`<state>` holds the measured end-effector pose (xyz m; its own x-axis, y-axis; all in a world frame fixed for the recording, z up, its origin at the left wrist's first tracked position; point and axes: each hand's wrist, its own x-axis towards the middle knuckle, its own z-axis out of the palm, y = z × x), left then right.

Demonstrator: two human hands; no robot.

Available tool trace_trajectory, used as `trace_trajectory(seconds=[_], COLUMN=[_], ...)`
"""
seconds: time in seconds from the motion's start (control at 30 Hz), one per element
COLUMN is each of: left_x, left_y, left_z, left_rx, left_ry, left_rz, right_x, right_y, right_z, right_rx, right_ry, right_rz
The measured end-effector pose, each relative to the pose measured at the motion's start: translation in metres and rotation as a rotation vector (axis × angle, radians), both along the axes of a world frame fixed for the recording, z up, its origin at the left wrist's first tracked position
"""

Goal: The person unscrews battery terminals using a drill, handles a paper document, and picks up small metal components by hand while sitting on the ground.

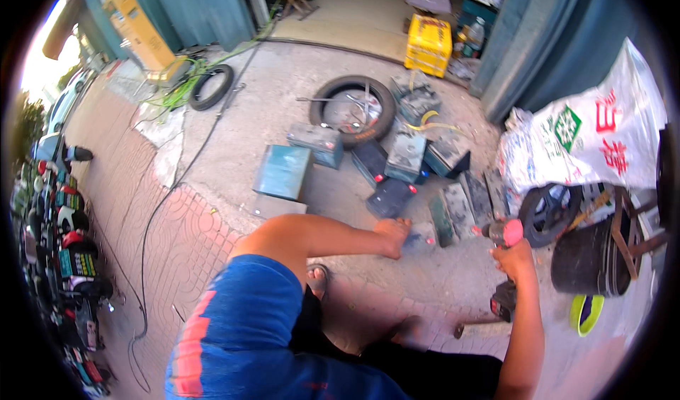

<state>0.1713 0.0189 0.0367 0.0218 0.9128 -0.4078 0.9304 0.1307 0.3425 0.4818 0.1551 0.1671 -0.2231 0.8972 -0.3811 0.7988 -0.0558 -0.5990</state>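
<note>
The right hand (516, 260) holds a red-and-black power drill (505, 231) beside a grey boxy battery (459, 212) on the ground (248, 110). The left hand (391, 238) is by a dark boxy battery (391, 197); I can't tell its grip.

Power tool (500, 231) in right grip (516, 260)

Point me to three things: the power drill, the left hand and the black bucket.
Power drill (503, 231): head view, on the housing beside its pinkish-red end.
Left hand (392, 238): head view, on the middle of the hand.
Black bucket (585, 262): head view, on its outer side wall.
</note>
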Motion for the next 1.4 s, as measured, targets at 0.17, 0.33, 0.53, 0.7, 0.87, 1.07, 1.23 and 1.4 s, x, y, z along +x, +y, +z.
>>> trace_trajectory(seconds=[0.17, 0.33, 0.53, 0.7, 0.87, 1.07, 1.23, 1.4], left_x=[-0.032, -0.076, -0.146, -0.16, -0.133, -0.098, -0.044, 0.023], left_y=[0.011, -0.013, -0.047, -0.035, -0.037, -0.005, 0.03, 0.081], left_z=[-0.011, -0.005, -0.01, -0.015, -0.017, 0.038, 0.048, 0.041], left_rx=[0.148, 0.048, 0.103, 0.226, 0.017, -0.226, 0.019, 0.354], left_ry=[-0.045, 0.017, 0.158, 0.317, 0.315, 0.396, 0.065, 0.157], left_rz=[-0.354, -0.415, -0.334, -0.495, -0.552, -0.529, -0.444, -0.504], right_x=[0.001, -0.009, -0.003, 0.009, 0.002, 0.001, -0.004, -0.021], right_y=[-0.003, -0.008, -0.011, -0.011, -0.026, 0.002, 0.009, 0.015], right_z=[0.003, 0.006, 0.001, 0.007, 0.022, 0.016, 0.018, 0.021], right_rx=[0.021, 0.031, -0.003, 0.049, 0.112, -0.006, 0.019, 0.0], right_ry=[0.087, 0.032, 0.054, 0.011, -0.197, -0.081, -0.28, -0.454], right_rz=[-0.028, -0.02, -0.007, 0.034, 0.245, 0.06, 0.241, 0.299])
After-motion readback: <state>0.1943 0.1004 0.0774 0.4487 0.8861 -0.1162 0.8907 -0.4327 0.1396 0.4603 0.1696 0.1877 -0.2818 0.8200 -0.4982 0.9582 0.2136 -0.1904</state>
